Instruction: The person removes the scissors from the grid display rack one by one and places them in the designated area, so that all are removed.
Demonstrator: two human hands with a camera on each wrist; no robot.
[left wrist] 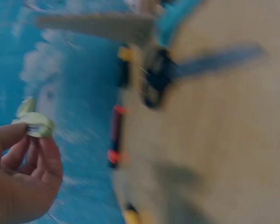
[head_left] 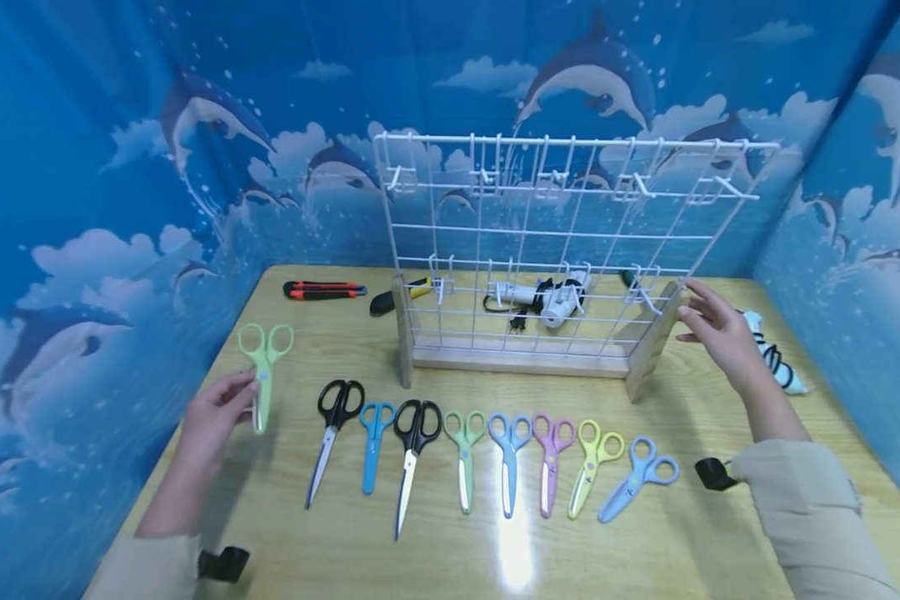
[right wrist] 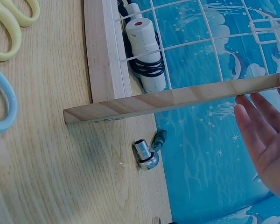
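My left hand pinches light green scissors by the blade end between thumb and fingers, handles pointing up and away. In the left wrist view the green scissors show end-on at the fingertips. My right hand is at the right wooden side post of a white wire grid rack. Up close, the fingers are extended against the outer face of the post, near its upper end. White hooks hang from the grid in two rows, with no scissors on them.
In front of the rack lies a row of several scissors, from black-handled ones to pale blue ones. Behind are a red-black utility knife, a yellow-black cutter and white corded tools. A dolphin-print curtain surrounds the table.
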